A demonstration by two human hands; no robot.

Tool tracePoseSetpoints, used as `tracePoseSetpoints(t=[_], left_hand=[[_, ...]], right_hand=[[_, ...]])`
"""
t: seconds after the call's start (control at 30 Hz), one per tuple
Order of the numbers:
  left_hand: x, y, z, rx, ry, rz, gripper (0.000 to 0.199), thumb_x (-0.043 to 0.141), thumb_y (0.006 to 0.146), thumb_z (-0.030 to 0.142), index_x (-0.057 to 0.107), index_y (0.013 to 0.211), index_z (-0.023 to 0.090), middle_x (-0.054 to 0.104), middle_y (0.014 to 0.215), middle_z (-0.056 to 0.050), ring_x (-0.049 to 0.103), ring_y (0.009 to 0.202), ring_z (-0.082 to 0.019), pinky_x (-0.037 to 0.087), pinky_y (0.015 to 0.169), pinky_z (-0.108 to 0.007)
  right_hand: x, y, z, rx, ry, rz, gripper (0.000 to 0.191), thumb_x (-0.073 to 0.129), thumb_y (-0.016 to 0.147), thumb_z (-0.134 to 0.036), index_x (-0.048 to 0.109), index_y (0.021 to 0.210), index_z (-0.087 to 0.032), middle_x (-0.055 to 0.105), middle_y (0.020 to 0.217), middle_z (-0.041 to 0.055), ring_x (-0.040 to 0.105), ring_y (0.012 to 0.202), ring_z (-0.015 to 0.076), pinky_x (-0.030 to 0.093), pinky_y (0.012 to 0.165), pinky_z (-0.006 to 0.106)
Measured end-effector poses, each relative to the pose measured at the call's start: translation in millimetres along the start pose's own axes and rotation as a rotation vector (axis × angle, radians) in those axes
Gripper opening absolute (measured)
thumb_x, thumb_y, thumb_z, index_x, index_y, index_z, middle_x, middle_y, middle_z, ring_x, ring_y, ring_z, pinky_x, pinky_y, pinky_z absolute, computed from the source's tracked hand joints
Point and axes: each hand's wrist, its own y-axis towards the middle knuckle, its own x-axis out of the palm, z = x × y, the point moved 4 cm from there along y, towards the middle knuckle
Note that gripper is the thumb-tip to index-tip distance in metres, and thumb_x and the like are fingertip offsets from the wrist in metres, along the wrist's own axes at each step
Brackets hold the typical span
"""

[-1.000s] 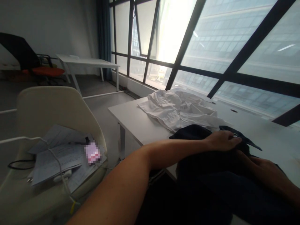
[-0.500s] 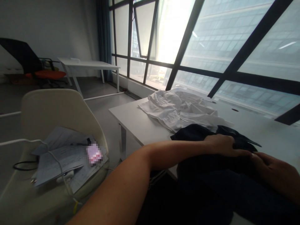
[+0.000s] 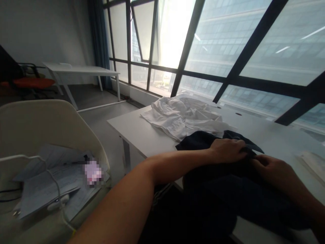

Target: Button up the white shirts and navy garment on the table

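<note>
At the edge of the white table [image 3: 137, 135], the left hand [image 3: 225, 150] now parts from the right hand [image 3: 275, 169], both gripping the bunched dark garment [image 3: 194, 141], which suggests a fresh hold.

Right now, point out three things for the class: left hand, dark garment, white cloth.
Left hand [image 3: 225, 150], head view: back of the hand.
Dark garment [image 3: 224, 183], head view: fabric below that hand.
White cloth [image 3: 182, 115], head view: middle of its crumpled heap.
</note>
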Motion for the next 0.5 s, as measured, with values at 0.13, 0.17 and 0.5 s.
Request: tracePoseSetpoints(t=[0.13, 0.17, 0.5], left_hand=[[-10.5, -0.7, 6.9, -0.043, 0.045, 0.147, 0.028, 0.054, 0.094, 0.04, 0.056, 0.111, 0.018, 0.066, 0.113, -0.008, 0.064, 0.102, -0.024, 0.051, 0.083, -0.034], [-10.1, -0.9, 10.3, -0.037, 0.059, 0.144, 0.025, 0.054, 0.094, 0.038, 0.058, 0.109, 0.018, 0.067, 0.11, -0.008, 0.064, 0.1, -0.023, 0.051, 0.083, -0.034], [18.8, 6.7, 7.9, 0.055, -0.165, 0.072, 0.022, 0.05, 0.09, 0.021, 0.071, 0.093, 0.014, 0.073, 0.093, -0.008, 0.067, 0.087, -0.02, 0.048, 0.08, -0.028]], right_hand=[[-8.7, -9.7, -10.6, 0.092, 0.235, -0.062, 0.032, 0.049, 0.065, -0.048, 0.066, 0.071, -0.021, 0.07, 0.074, 0.0109, 0.064, 0.068, 0.0286, 0.046, 0.065, 0.037], [-10.7, -12.2, -12.9, 0.099, 0.275, -0.048, 0.034, 0.049, 0.065, -0.048, 0.066, 0.072, -0.02, 0.07, 0.073, 0.0101, 0.063, 0.069, 0.0276, 0.045, 0.065, 0.036], [-3.6, -18.5, -7.4, -0.029, 0.691, -0.085, 0.03, 0.06, 0.069, -0.047, 0.058, 0.068, -0.018, 0.055, 0.062, -0.0008, 0.047, 0.058, 0.0142, 0.037, 0.057, 0.026]])
